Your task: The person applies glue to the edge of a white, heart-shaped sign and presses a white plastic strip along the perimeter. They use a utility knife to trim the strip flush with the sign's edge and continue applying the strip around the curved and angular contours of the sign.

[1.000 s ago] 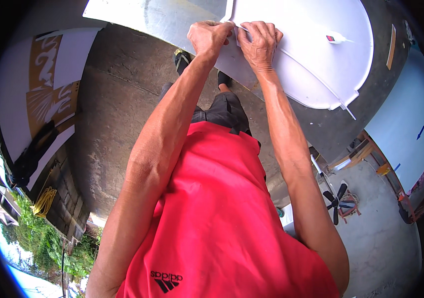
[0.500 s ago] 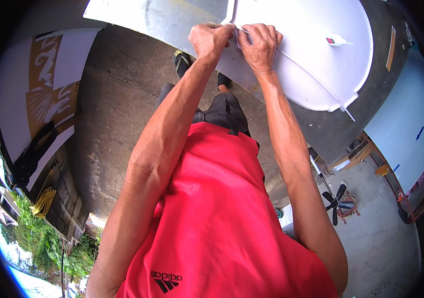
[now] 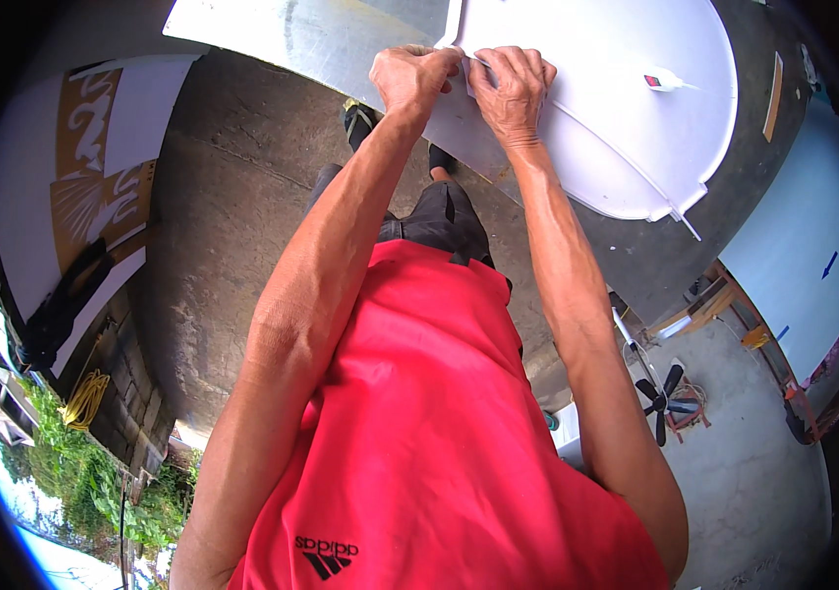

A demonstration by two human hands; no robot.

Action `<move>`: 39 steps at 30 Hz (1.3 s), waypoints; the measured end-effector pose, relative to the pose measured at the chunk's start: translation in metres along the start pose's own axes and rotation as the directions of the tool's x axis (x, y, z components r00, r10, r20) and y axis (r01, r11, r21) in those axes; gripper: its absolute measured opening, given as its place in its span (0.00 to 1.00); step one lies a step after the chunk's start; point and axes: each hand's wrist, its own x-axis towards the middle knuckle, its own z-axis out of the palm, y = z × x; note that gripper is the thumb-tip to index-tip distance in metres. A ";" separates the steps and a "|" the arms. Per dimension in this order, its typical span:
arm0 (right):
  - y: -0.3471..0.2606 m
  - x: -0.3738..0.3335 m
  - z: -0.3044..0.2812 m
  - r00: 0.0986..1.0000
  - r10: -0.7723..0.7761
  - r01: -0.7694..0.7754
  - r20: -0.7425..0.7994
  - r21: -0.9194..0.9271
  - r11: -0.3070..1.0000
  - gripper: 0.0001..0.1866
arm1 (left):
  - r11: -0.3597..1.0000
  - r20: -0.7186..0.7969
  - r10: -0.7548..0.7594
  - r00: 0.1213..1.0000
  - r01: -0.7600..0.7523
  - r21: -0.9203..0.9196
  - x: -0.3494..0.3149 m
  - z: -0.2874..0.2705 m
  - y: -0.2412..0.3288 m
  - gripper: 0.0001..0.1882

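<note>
A large white panel (image 3: 626,49) with a rounded outline lies on the table at the top. From under my right hand (image 3: 512,93) a thin white strip (image 3: 616,147) runs across the panel, its free end poking past the lower right edge. My left hand (image 3: 412,79) is closed in a pinch at the panel's near-left edge, where the strip appears to meet a raised white border (image 3: 453,25). The fingers of my right hand curl down round the strip beside it, thumb toward the left hand. My fingers hide the bit of strip between them.
A small white bottle (image 3: 665,82) lies on the panel. The tabletop (image 3: 341,34) is grey and shiny at left. A brown slat (image 3: 773,96) lies on the right. Decorated brown-and-white boards (image 3: 90,147) stand left, a pale blue board (image 3: 803,256) right, and a black-bladed fan (image 3: 668,403) below it.
Both hands have shifted very slightly left, keeping their grip near the panel's edge. The panel, the strip's free end and the bottle look unmoved.
</note>
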 end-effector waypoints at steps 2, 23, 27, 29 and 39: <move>-0.001 -0.001 0.000 1.000 0.009 -0.009 0.013 -0.009 1.000 0.06 | 0.999 0.019 -0.028 0.999 0.029 -0.033 0.003 -0.001 -0.001 0.18; -0.001 0.005 -0.007 0.998 0.003 -0.005 0.070 0.029 1.000 0.07 | 0.989 0.098 0.110 0.989 -0.119 0.090 0.009 -0.024 -0.008 0.16; 0.003 0.006 -0.001 0.999 -0.031 0.030 0.020 0.066 0.997 0.06 | 0.980 0.064 0.147 0.987 -0.155 0.127 0.006 -0.022 -0.007 0.16; 0.006 0.004 0.002 0.999 -0.046 0.046 -0.007 0.080 0.996 0.05 | 0.980 0.050 0.149 0.988 -0.154 0.125 0.005 -0.020 -0.006 0.16; 0.006 0.013 -0.006 0.976 -0.141 0.139 0.165 0.022 0.990 0.09 | 0.984 0.027 0.141 0.990 -0.143 0.106 0.007 -0.017 -0.008 0.16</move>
